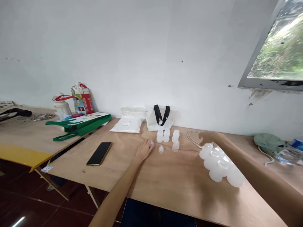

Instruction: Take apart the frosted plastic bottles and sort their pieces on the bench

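At the middle of the table my left hand [143,150] is closed around a small whitish translucent piece [151,144], mostly covered by the fingers. Just right of it stands a little clear cap with a pointed tip [161,149]. Behind are several translucent white rounded containers [166,135], and a clear-ribbed one [175,146] stands in front of them. My right hand [209,137] reaches over the far edge of a cluster of white round bottles [220,164]. Its fingers bend downward there, blurred and partly hidden, so its grip cannot be made out.
A phone [99,153] lies on the left of the table [175,183]. White plastic packages [126,124] and a white bag with black handles [151,121] are by the wall. A cable [193,138], a green cap [267,143] and a water bottle [291,153] are at right; a green bag [80,129] is at left.
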Available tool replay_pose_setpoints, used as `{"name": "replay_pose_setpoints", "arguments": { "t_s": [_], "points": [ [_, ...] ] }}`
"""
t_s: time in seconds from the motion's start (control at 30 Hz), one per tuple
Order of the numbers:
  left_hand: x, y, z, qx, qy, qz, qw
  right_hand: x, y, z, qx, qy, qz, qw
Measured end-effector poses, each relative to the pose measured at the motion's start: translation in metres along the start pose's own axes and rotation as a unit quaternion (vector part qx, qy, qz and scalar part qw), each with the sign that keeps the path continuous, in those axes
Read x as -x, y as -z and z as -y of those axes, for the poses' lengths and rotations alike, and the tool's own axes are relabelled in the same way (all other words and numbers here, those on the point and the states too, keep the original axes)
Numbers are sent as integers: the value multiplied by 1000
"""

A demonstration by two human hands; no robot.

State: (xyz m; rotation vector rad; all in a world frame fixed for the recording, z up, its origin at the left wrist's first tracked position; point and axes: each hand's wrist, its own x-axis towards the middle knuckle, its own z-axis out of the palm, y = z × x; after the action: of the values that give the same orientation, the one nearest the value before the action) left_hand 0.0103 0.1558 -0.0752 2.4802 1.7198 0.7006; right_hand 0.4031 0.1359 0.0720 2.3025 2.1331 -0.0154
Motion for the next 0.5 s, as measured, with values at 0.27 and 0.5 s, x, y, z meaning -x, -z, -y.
{"name": "replay_pose_setpoints", "arguments": {
  "t_s": [0.27,0.5],
  "points": [
    [6,-3,6,44,-29,-42,998,28,-6,14,70,55,90,992],
    [14,6,-9,123,-38,-177,976,40,44,40,23,161,-74,984]
  ]
}}
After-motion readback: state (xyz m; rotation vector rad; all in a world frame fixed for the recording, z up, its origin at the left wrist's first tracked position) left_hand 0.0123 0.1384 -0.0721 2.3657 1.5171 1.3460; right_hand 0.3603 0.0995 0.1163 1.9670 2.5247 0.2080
